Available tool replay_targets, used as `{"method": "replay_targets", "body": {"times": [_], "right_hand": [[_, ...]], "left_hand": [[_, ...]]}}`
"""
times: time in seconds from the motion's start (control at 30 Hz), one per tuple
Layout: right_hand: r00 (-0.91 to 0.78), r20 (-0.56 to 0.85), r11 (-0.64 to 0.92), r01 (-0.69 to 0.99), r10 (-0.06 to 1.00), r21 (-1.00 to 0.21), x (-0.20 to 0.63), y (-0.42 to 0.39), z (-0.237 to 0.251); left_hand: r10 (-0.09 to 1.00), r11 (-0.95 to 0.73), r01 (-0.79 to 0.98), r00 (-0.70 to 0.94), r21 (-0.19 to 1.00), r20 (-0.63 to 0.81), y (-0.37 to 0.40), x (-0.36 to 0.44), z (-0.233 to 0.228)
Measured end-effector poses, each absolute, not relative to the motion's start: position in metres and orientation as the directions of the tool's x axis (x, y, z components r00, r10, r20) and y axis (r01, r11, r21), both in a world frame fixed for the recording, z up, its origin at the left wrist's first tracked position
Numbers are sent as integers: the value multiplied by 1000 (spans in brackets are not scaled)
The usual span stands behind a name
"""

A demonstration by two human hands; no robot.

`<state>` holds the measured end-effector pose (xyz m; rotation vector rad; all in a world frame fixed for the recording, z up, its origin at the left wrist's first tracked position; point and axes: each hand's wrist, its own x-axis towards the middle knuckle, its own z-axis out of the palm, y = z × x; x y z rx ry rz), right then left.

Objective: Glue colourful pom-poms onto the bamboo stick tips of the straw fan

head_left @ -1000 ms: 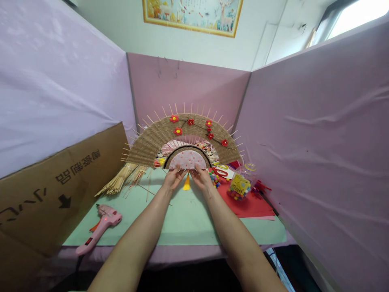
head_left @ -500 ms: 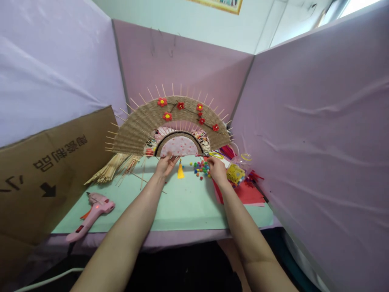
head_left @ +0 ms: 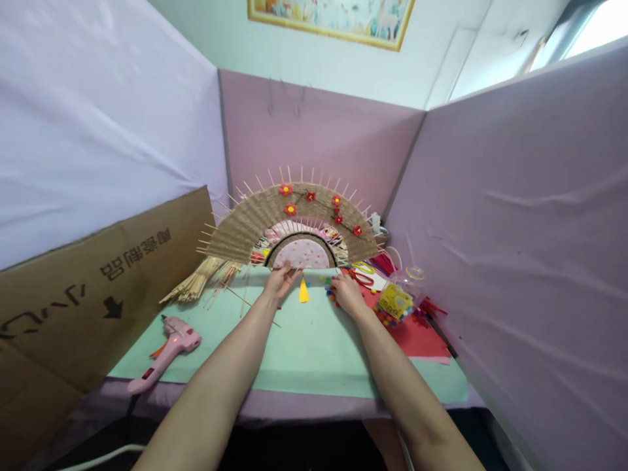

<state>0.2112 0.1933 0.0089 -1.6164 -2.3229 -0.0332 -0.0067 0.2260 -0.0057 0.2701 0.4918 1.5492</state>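
Note:
A woven semicircular fan (head_left: 230,232) with thin sticks poking out along its rim stands upright at the back of the table. Red felt flowers (head_left: 290,209) decorate its upper band, and a pink dotted half-disc (head_left: 301,254) forms its base. My left hand (head_left: 280,281) grips the lower edge of the fan, thumb against the half-disc. A yellow tassel (head_left: 304,292) hangs below the base, between the hands. My right hand (head_left: 347,293) is closed near the fan's lower right, over small coloured pom-poms (head_left: 330,289); what its fingers hold is hidden.
A pink glue gun (head_left: 174,347) lies front left, beside a cardboard panel (head_left: 118,275). Behind it is a bundle of straw-like sticks (head_left: 196,281). To the right are red-handled scissors (head_left: 362,279), a clear jar (head_left: 397,297) of pom-poms and red felt sheets (head_left: 422,337).
The view has tilted up. The fan appears slightly farther away, still in my left hand. My right hand has shifted left relative to the fan, now covering much of the pom-pom pile.

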Motion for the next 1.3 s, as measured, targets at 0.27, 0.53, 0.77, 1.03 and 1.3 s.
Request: {"method": "replay_targets", "body": {"times": [0.27, 0.53, 0.77, 1.03, 1.3], "right_hand": [[-250, 390, 366, 894, 886, -258, 208, 187, 24], [-58, 592, 571, 352, 804, -741, 188, 219, 160], [-85, 691, 696, 81, 718, -713, 134, 303, 280], [-279, 706, 733, 471, 652, -491, 99, 336, 298], [-352, 676, 741, 500, 647, -448, 110, 331, 297]], "left_hand": [[991, -13, -882, -73, 471, -110, 224, -8, -7], [993, -3, -870, -60, 494, -99, 224, -9, -8], [996, 3, -850, -42, 527, -73, 223, -9, -10], [997, 8, -844, -36, 537, -71, 220, -7, -9], [998, 24, -840, -13, 542, -63, 218, -7, -5]]}}
